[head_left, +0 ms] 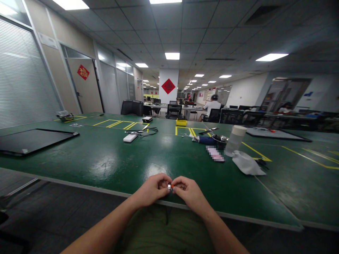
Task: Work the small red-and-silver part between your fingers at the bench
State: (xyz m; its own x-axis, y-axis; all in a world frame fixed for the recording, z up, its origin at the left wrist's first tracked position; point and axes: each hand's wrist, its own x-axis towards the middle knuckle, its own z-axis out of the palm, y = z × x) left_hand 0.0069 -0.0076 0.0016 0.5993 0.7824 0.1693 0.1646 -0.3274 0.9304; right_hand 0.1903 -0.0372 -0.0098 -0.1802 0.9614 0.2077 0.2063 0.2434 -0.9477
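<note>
Just over the near edge of the green table [143, 162], my left hand [153, 187] and my right hand [188, 190] meet in front of my body. Thumb and fingers of the left pinch a small shiny silver piece [169, 186]. Between the right fingertips shows a small orange piece [172, 186], touching or very close to the silver one. Both are too small to name, and I cannot tell whether they are joined. The fingertips hide part of them.
A white power strip [130, 137] with black cable lies ahead. To the right are a translucent cylinder [234, 141], a white bag [246, 164], a metal bowl [221, 140] and a yellow bin [181, 122]. A black panel [34, 139] rests left. A person [212, 106] sits far back.
</note>
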